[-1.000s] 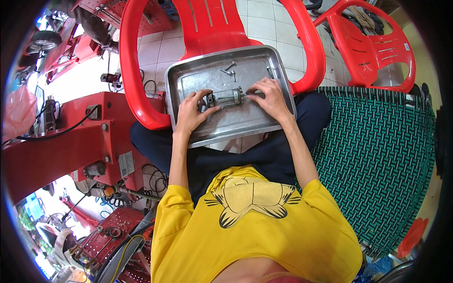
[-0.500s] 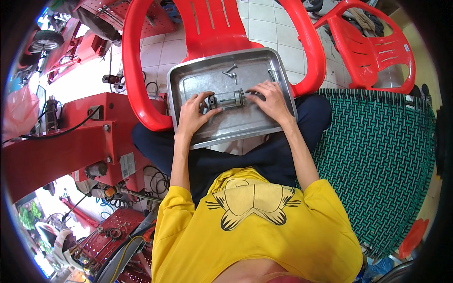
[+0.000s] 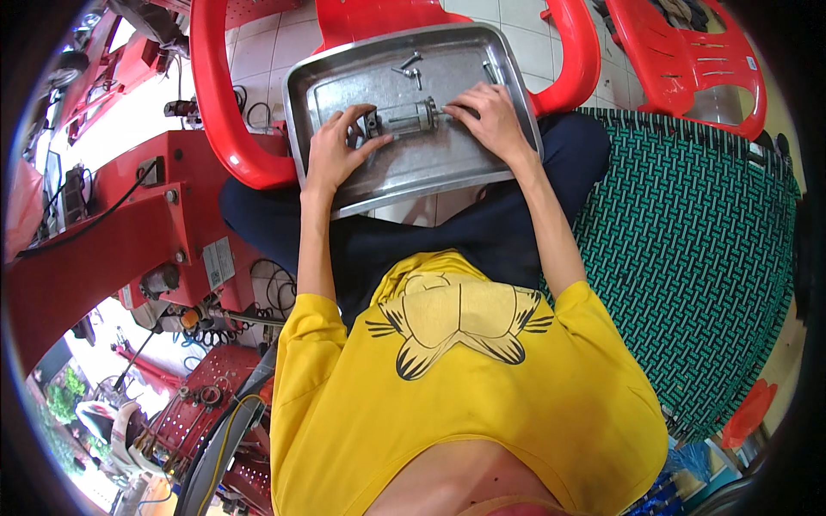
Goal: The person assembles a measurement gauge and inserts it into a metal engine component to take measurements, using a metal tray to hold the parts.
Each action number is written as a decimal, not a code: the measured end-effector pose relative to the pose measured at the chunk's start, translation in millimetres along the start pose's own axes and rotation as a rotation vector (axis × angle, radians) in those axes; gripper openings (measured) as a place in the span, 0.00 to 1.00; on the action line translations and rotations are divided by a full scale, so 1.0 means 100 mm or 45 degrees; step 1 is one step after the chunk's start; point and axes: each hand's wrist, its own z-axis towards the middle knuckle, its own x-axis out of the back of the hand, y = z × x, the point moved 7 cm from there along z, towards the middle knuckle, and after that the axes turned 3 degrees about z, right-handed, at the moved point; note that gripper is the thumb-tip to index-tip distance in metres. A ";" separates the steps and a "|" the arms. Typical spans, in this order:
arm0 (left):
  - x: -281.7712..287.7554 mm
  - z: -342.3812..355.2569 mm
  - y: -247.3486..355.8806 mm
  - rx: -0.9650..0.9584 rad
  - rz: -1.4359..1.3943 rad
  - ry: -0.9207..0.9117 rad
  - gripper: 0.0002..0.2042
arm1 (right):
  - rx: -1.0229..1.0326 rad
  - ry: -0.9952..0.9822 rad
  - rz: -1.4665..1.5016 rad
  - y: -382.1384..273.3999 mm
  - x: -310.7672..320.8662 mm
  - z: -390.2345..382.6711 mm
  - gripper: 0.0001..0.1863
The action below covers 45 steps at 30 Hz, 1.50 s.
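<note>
A cylindrical metal part [image 3: 409, 119] lies on its side in a shallow metal tray [image 3: 430, 163], with a dark fitting at its left end and a ribbed collar at its right. My left hand [image 3: 338, 148] curls round the left end, thumb on the near side and fingers on the far side. At the other end, my right hand [image 3: 487, 119] pinches with thumb and forefinger close to the collar; what lies between those fingertips is too small to make out. Beyond the part, several small bolts [image 3: 411, 69] rest in the tray, and another slim metal piece [image 3: 490, 72] is near its right wall.
The tray sits over my crossed legs and against a red plastic chair [image 3: 222, 112]. A red machine frame [image 3: 112, 206] stands close on my left. To my right is a green woven seat [image 3: 688, 275], with a second red chair [image 3: 688, 64] behind it.
The view has tilted, so everything sits higher in the picture. My right fingertips have come together at the collar end, while my left hand keeps its hold on the other end.
</note>
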 end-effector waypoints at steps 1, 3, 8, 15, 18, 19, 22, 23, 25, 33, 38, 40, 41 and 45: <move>0.00 0.00 0.00 -0.005 -0.015 0.008 0.28 | 0.000 0.010 0.025 0.00 0.01 0.00 0.12; 0.00 0.00 0.00 -0.002 -0.006 0.007 0.27 | 0.009 0.050 0.066 0.00 0.05 -0.01 0.11; -0.01 0.00 -0.03 0.052 0.002 -0.048 0.28 | -0.007 0.040 -0.029 -0.01 0.01 0.00 0.12; -0.02 0.00 -0.04 0.003 -0.006 0.008 0.28 | 0.002 -0.014 0.042 -0.02 0.03 -0.01 0.16; -0.03 0.00 -0.05 0.010 -0.007 0.004 0.28 | 0.030 0.079 0.142 -0.06 0.07 -0.01 0.16; -0.03 0.00 -0.05 0.004 -0.004 0.011 0.28 | -0.011 0.062 0.109 -0.04 0.05 0.00 0.16; -0.02 0.01 -0.05 -0.003 -0.002 0.023 0.28 | -0.038 0.040 0.065 -0.02 0.02 0.01 0.17; -0.03 0.01 -0.05 0.008 -0.008 0.017 0.28 | -0.049 0.018 0.080 -0.01 0.01 0.01 0.17; -0.03 0.00 -0.06 0.010 -0.012 0.019 0.28 | -0.017 0.003 0.097 -0.01 0.01 0.00 0.17; -0.01 0.01 -0.03 0.020 -0.005 0.012 0.28 | -0.071 -0.036 0.013 0.00 -0.02 0.01 0.14; -0.01 0.01 -0.01 0.091 0.020 -0.073 0.28 | 0.021 0.029 0.046 -0.05 0.06 0.01 0.12; 0.00 0.02 0.00 0.084 0.013 -0.065 0.28 | 0.052 0.053 0.047 -0.07 0.07 0.01 0.12; 0.00 0.02 0.00 0.087 0.019 -0.071 0.28 | 0.056 0.061 0.046 -0.07 0.07 0.01 0.12; -0.01 0.03 0.00 0.094 0.029 -0.086 0.28 | 0.001 0.020 -0.083 -0.04 0.02 0.01 0.10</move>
